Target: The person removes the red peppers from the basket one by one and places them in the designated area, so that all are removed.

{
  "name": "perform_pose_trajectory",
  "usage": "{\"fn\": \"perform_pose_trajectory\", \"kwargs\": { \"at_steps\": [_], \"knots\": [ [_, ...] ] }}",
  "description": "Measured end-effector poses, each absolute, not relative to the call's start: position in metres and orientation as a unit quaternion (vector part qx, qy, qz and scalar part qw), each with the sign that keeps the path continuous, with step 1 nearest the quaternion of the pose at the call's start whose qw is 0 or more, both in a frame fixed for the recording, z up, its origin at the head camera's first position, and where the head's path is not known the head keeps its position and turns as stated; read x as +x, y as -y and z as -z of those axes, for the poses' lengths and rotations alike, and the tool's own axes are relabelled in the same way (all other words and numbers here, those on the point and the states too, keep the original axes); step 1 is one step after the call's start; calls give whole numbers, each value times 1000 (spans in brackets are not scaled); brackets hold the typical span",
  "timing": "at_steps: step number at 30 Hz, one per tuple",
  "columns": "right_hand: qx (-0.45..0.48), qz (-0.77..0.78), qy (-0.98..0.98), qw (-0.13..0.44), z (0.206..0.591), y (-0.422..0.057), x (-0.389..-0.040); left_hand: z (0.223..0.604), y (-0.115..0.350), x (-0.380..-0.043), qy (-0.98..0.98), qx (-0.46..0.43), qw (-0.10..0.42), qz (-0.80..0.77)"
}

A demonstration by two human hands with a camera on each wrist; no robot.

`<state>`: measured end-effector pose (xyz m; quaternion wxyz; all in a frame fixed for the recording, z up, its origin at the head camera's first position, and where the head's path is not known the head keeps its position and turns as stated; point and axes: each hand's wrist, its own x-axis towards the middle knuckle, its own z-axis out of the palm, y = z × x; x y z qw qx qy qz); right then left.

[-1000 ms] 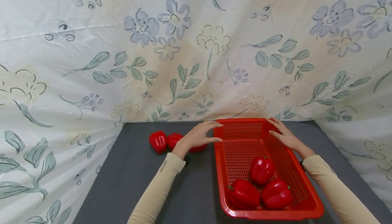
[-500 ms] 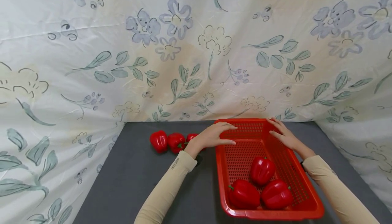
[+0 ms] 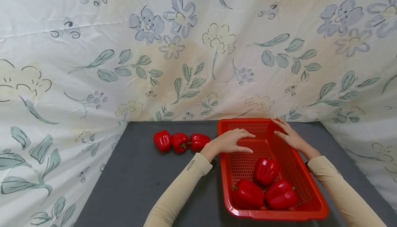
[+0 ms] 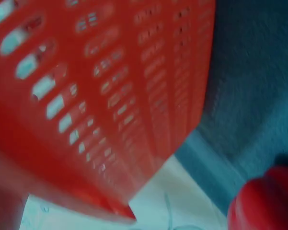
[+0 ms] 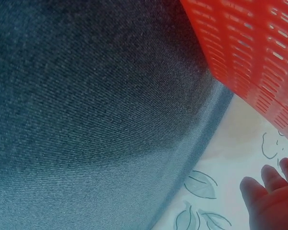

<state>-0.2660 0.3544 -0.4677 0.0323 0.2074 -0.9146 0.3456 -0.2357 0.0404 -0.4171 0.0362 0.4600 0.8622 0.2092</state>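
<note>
- Left hand [image 3: 227, 141]: holding nothing, fingers and thumb spread apart, pointing right across the far half of the basket [image 3: 279, 215]. Wrist by the left rim; can't tell if it touches.
- Right hand [image 3: 289, 136]: at far right corner of basket, fingers extended along the rim, no pepper in it.
- Basket: red, slotted, on right part of grey worktop [image 3: 139, 185].
- Inside basket, three red peppers, all toward near end: farther pepper [image 3: 266, 171], near left pepper [image 3: 248, 195], near right pepper [image 3: 281, 195]. Near two sit side by side, green stems showing.
- Outside, left of basket, three more in a row at far side: left pepper [image 3: 162, 141], middle pepper [image 3: 179, 142], right pepper [image 3: 199, 142]. Last one partly hidden behind left hand.
- Left wrist view: basket wall, plus a blurred pepper at bottom right.
- Both arms in beige sleeves [image 3: 176, 189]; dark band [image 3: 213, 164] at left wrist.
- Floral cloth [image 3: 198, 48] behind worktop and at both sides.
</note>
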Motion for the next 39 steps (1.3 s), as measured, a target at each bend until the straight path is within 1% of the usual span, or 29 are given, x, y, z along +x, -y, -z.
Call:
{"fn": "perform_pose_trajectory", "kwargs": {
  "at_steps": [9, 22, 29, 39],
  "knots": [
    [208, -349, 913, 35, 468, -354, -266, 427, -59, -232, -851, 476, 68, -211],
    [204, -348, 914, 38, 471, -354, -264, 443, -74, -224, -848, 489, 109, -172],
    [200, -352, 914, 33, 470, -353, -260, 452, -79, -219, -840, 510, 115, -146],
    [199, -357, 912, 35, 468, -351, -255, 458, -84, -216, -839, 513, 132, -125]
  ]
}}
